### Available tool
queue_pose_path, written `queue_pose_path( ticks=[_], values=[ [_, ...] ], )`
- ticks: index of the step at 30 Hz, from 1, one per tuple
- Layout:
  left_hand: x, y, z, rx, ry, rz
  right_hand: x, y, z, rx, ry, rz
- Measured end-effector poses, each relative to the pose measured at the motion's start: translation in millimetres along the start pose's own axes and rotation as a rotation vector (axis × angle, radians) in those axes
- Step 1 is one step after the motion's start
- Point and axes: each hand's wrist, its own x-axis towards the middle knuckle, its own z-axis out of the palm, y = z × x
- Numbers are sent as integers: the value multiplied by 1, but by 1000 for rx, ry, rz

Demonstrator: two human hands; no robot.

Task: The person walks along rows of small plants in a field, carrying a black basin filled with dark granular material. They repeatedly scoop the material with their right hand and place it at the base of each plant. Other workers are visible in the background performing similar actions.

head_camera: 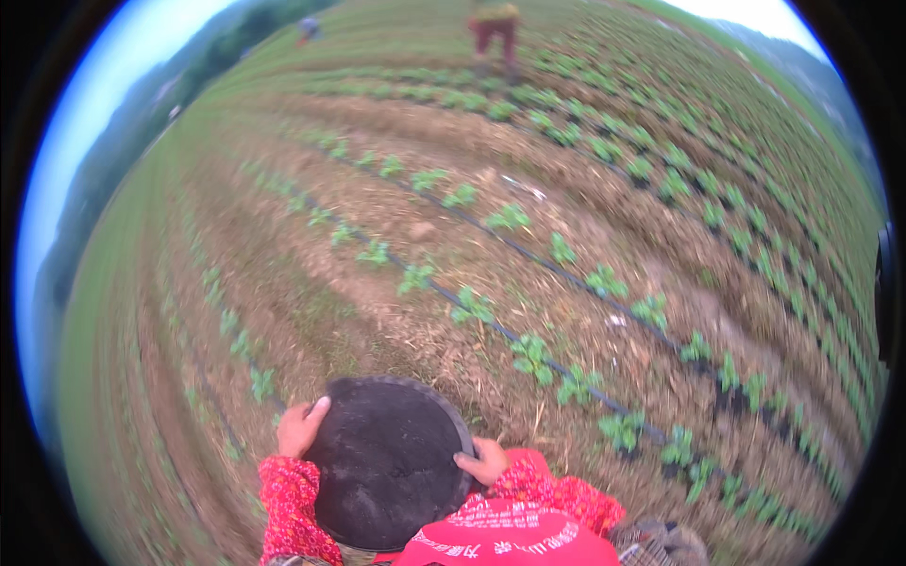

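A round black tub or basin (389, 460), its dark inside showing, is held close against the body at the bottom middle. My left hand (301, 429) grips its rim on the left, thumb on top. On the right side my right hand (484, 461) clasps the rim in the same way. Whether anything lies in the tub, I cannot tell. Both sleeves are red and patterned. A red apron (509, 538) bearing writing covers the front of the body.
Rows of young leafy green plants (531, 357) cross the field along black drip hoses (442, 291), with straw-strewn soil between. A furrow (665, 276) runs beyond them. Another person (495, 32) stands among the far rows; a blurred figure (309, 30) is farther left.
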Motion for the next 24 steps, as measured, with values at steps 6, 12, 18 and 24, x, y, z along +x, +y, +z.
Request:
queue_pose_path(
  ticks=[6, 12, 18, 24],
  values=[
    [-12, 6, -8, -141, 115, 161, -5, -27, -9, -169, -7, -33],
    [-9, 34, 0, -289, 108, 280, -12, -18, -28, -125, 157, -189],
    [-24, 82, -18, -355, 23, 329, -19, -17, -27, 21, 229, -344],
    [11, 169, -42, 42, -94, 445, -24, -40, -31, 329, 349, -348]
  ],
)
